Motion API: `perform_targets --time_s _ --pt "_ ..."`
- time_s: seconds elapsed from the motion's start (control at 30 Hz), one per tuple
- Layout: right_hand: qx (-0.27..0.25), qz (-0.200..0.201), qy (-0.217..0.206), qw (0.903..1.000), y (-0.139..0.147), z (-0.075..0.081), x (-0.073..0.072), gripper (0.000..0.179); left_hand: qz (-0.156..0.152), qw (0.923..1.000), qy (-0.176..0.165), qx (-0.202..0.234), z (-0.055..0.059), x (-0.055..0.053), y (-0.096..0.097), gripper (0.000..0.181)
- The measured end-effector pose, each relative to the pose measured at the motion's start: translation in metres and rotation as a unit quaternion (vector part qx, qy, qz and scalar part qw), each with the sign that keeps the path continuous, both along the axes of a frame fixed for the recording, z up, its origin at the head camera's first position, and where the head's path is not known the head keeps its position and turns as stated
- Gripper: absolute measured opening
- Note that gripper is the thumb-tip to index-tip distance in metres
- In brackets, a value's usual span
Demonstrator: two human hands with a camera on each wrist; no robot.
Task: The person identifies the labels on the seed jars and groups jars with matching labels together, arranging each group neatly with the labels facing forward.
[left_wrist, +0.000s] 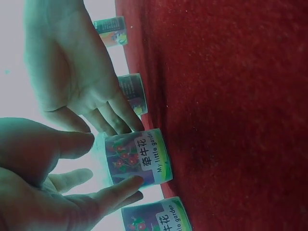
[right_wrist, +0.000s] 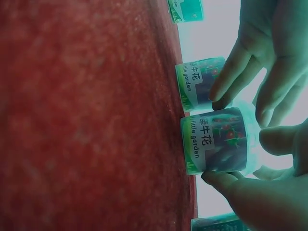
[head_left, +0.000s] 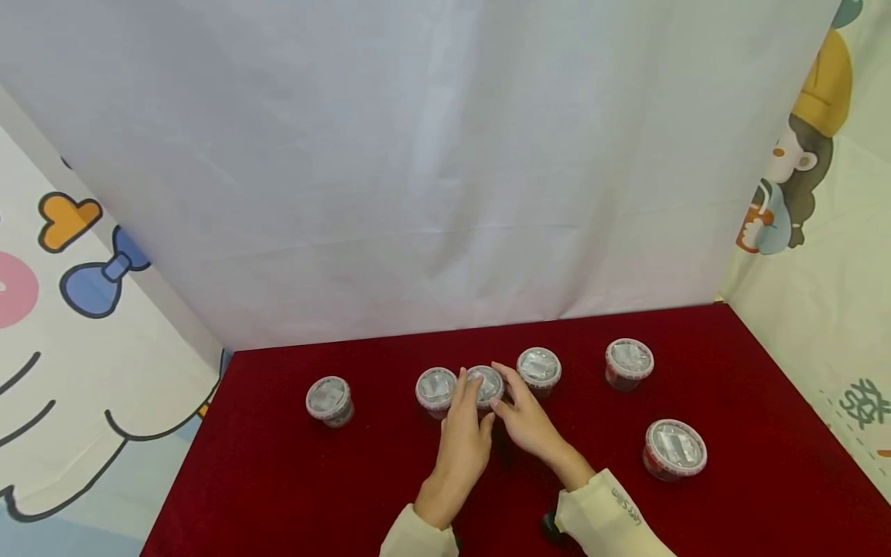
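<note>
A small round tub [head_left: 486, 384] with a pale lid stands between both hands on the dark red table; the wrist views show its purple label with red flowers and "My little garden". My left hand [head_left: 461, 439] lies along its left side, fingers mostly straight and reaching between it and a neighbouring tub [head_left: 435, 387]. From the right, my right hand [head_left: 532, 424] rests its fairly straight fingers against the same tub [right_wrist: 216, 142], its thumb near the lid. The left wrist view shows fingers of both hands touching the tub [left_wrist: 134, 159] from opposite sides.
Similar lidded tubs stand around: one [head_left: 330, 400] at far left, one [head_left: 539, 367] just right of the hands, one [head_left: 628, 362] at back right, one [head_left: 674, 449] nearer at right. A white curtain [head_left: 390, 193] hangs behind the red table [head_left: 278, 495], with printed cloths either side.
</note>
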State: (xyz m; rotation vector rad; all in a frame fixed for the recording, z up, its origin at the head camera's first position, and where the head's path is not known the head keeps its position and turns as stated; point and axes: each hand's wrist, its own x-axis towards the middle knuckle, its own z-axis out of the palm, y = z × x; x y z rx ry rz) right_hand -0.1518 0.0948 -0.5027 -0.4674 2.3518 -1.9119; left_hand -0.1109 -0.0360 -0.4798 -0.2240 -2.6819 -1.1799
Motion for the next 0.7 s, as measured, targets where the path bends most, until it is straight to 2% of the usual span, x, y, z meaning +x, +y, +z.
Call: perform_targets --time_s 0.2,0.4,0.57,0.7 --pt "0.056 -0.01 0.018 0.9982 0.005 0.003 0.007 0.058 0.012 0.9996 0.013 -0.023 0.006 0.01 -0.004 0.053" --pt "0.098 -0.007 0.032 0.9946 0.02 0.018 0.019 0.057 0.034 0.9978 0.044 -0.037 0.014 0.019 -0.007 0.048" --pt "0.085 -0.015 0.055 0.9948 0.033 0.033 0.026 0.052 0.02 0.997 0.072 -0.021 0.021 0.021 -0.003 0.04" --pt "0.076 -0.035 0.072 0.9939 0.041 0.041 0.032 0.05 -0.005 0.9978 0.065 0.014 0.024 0.019 0.005 0.041"
